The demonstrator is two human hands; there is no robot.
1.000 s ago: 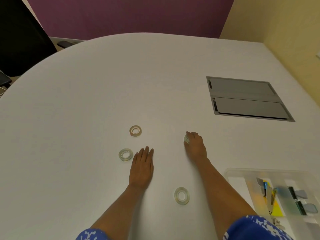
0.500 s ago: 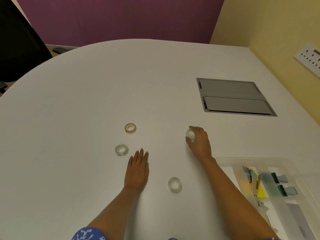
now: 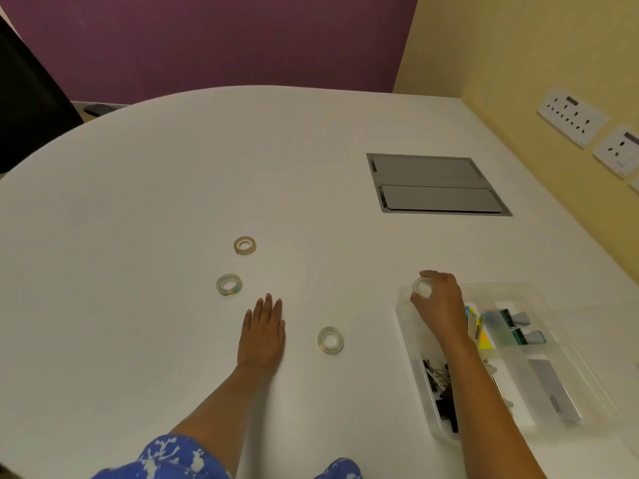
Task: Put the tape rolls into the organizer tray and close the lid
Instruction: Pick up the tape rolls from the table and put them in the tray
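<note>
Your right hand grips one clear tape roll in its fingertips over the organizer tray's far corner; it is not yet released. Three tape rolls remain on the white table. Your left hand lies flat, empty. No lid can be identified. Purple and yellow walls stand behind.

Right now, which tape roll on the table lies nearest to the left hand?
The clear tape roll just right of the left hand; the other two lie farther ahead.
</note>
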